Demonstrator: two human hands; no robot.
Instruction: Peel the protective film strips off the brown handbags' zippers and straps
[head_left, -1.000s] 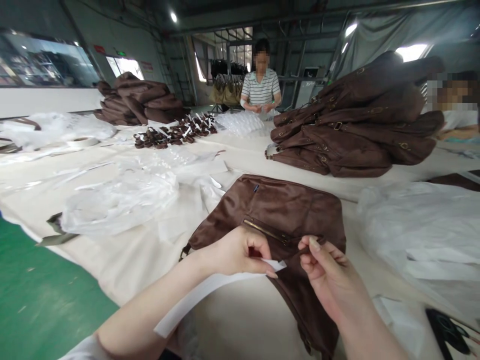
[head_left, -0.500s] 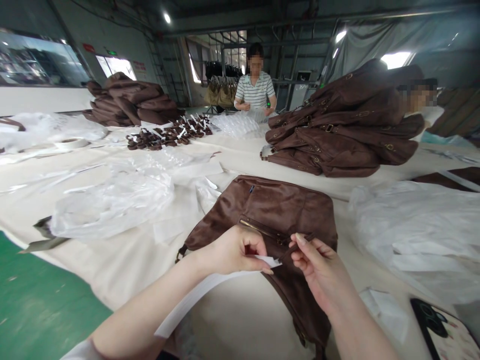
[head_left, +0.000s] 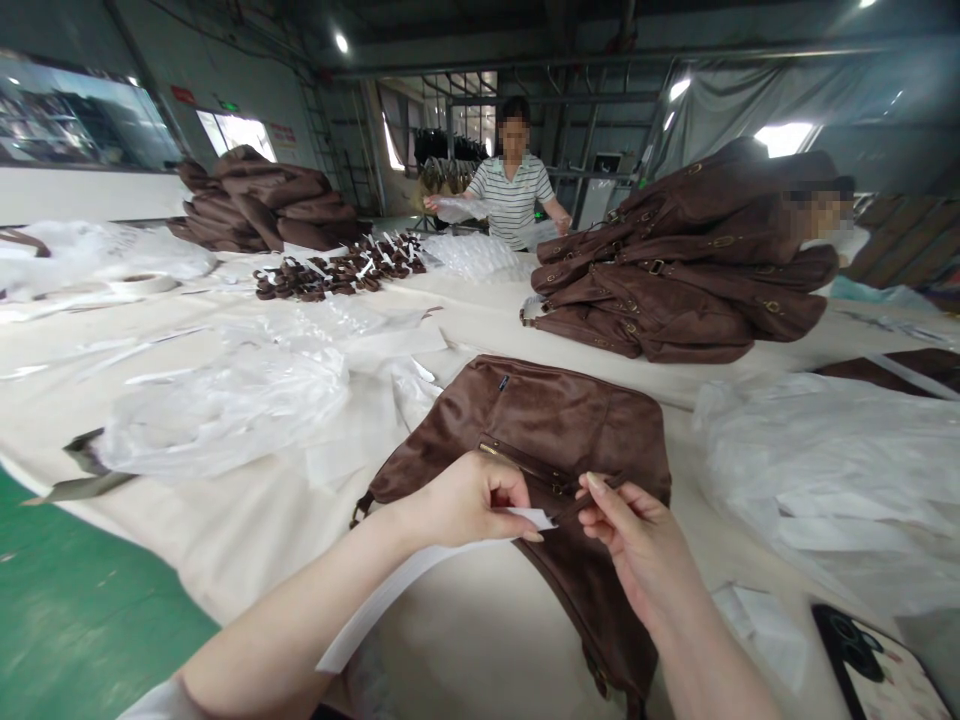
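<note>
A brown bag (head_left: 555, 400) lies on the pale-covered table in front of me, with a zipper across its middle. My left hand (head_left: 484, 500) pinches a long white strip (head_left: 405, 580) between thumb and fingers; the strip's short end points right and its long end trails down-left. Close by on the right, my right hand (head_left: 626, 515) is closed on a thin brown strap (head_left: 574, 503) over the bag. The strip's end and the strap nearly meet; whether they touch is too small to tell.
Clear plastic (head_left: 225, 400) lies left, more plastic (head_left: 832, 480) right, and a phone (head_left: 877, 665) at the lower right. Brown bags (head_left: 675, 280) are piled behind, with another pile (head_left: 262, 205) and small brown pieces (head_left: 337, 270) at left. A person (head_left: 514, 190) stands across the table.
The person across the table has spread their arms and lifted clear plastic. My hands keep nearly the same pose and grip. The view has shifted slightly.
</note>
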